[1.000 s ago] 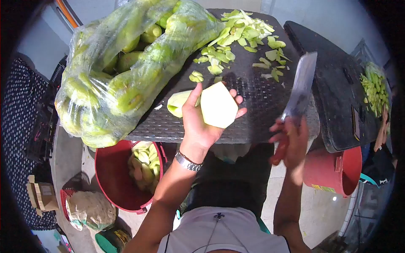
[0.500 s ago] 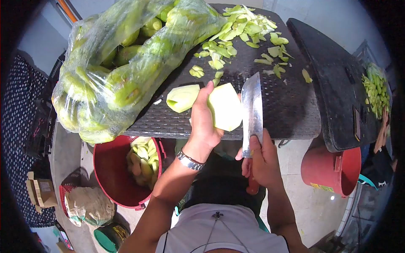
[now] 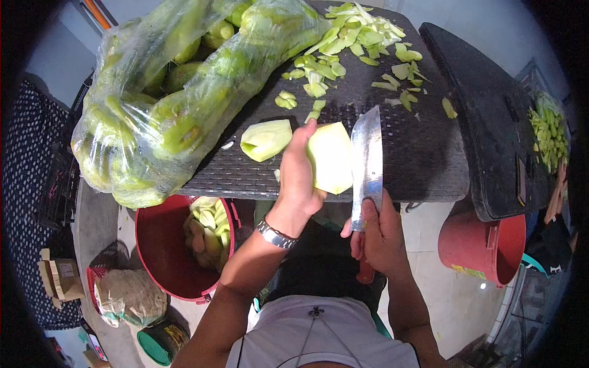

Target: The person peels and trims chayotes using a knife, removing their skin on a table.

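Note:
In the head view my left hand (image 3: 298, 175) grips a peeled, pale green chayote (image 3: 330, 158) above the table's near edge. My right hand (image 3: 381, 232) is closed round the red handle of a broad-bladed knife (image 3: 367, 154). Its blade points upward, just right of the chayote; whether they touch I cannot tell. Another peeled chayote (image 3: 266, 140) lies on the dark woven table (image 3: 423, 147), left of my left hand. Green peelings (image 3: 368, 37) are heaped at the table's far side, with loose strips nearer.
A clear plastic bag (image 3: 184, 116) of green chayotes covers the table's left side. Below it, a red bucket (image 3: 150, 245) holds pale pieces. Another red bucket (image 3: 469, 245) stands right, beneath a black folded table (image 3: 485, 122). A bag of green produce (image 3: 548, 132) sits far right.
The chayote in my left hand has turned slightly and shifted down a little. The knife stays almost in place beside it. The camera view has moved slightly.

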`<action>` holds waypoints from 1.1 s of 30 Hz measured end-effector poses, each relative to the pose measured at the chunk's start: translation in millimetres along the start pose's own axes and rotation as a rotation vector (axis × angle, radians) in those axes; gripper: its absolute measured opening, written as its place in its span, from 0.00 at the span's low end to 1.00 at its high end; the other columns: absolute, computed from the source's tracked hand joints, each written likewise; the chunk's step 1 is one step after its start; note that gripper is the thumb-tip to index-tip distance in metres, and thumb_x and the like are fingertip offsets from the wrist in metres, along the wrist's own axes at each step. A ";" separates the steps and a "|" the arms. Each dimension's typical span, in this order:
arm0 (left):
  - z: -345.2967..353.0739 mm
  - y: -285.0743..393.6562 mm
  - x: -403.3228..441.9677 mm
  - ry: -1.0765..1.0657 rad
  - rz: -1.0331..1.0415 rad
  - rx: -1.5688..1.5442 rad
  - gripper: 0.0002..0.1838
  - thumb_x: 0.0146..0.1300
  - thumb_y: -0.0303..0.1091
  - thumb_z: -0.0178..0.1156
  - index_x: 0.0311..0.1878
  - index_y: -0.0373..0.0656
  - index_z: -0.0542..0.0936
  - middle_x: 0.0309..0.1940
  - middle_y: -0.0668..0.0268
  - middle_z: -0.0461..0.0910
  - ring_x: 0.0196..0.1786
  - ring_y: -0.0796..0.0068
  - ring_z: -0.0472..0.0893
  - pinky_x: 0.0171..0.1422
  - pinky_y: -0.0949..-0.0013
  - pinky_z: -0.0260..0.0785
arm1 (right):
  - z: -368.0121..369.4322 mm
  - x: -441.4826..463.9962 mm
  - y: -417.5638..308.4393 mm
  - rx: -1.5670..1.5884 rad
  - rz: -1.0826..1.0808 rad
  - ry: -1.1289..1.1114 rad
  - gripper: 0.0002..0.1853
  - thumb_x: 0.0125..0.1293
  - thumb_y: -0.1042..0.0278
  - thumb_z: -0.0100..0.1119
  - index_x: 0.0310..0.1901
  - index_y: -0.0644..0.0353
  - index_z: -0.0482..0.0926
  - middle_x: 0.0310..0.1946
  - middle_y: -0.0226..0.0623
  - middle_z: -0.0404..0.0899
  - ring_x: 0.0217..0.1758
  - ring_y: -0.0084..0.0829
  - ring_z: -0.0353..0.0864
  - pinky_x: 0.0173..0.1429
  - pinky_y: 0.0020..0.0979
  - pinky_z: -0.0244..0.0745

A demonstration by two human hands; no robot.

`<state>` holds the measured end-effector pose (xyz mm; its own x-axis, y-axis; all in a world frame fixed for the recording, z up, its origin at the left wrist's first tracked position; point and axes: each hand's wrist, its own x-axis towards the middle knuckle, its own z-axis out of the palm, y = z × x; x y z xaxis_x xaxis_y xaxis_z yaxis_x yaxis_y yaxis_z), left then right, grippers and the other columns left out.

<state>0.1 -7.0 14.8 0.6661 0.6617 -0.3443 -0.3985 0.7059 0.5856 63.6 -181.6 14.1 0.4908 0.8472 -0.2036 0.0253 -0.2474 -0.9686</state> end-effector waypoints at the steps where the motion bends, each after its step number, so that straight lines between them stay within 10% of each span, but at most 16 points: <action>1: 0.1 -0.3 -0.9 -0.008 -0.014 -0.007 0.20 0.75 0.51 0.58 0.50 0.42 0.81 0.38 0.64 0.87 0.36 0.69 0.89 0.41 0.66 0.84 | 0.4 0.2 0.1 0.006 0.007 -0.006 0.15 0.87 0.60 0.35 0.53 0.65 0.67 0.24 0.38 0.82 0.15 0.22 0.78 0.18 0.26 0.73; 23: -1.7 -20.8 -0.6 0.085 -0.098 0.101 0.26 0.80 0.57 0.50 0.51 0.40 0.81 0.36 0.63 0.86 0.34 0.72 0.86 0.40 0.68 0.81 | 13.0 2.3 10.5 0.094 0.144 -0.069 0.23 0.87 0.49 0.28 0.61 0.62 0.65 0.25 0.43 0.80 0.14 0.25 0.76 0.19 0.26 0.73; 33: -4.6 -24.1 -1.6 -0.122 -0.204 0.026 0.35 0.82 0.61 0.41 0.53 0.31 0.76 0.38 0.47 0.85 0.38 0.50 0.89 0.47 0.52 0.84 | 10.2 12.7 10.0 0.200 0.125 -0.114 0.23 0.87 0.57 0.34 0.71 0.65 0.61 0.23 0.38 0.80 0.16 0.24 0.79 0.20 0.27 0.75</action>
<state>5.8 -24.0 -2.1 0.8028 0.4699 -0.3671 -0.2328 0.8137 0.5326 61.2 -168.5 0.4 0.3777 0.8664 -0.3268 -0.2077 -0.2647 -0.9417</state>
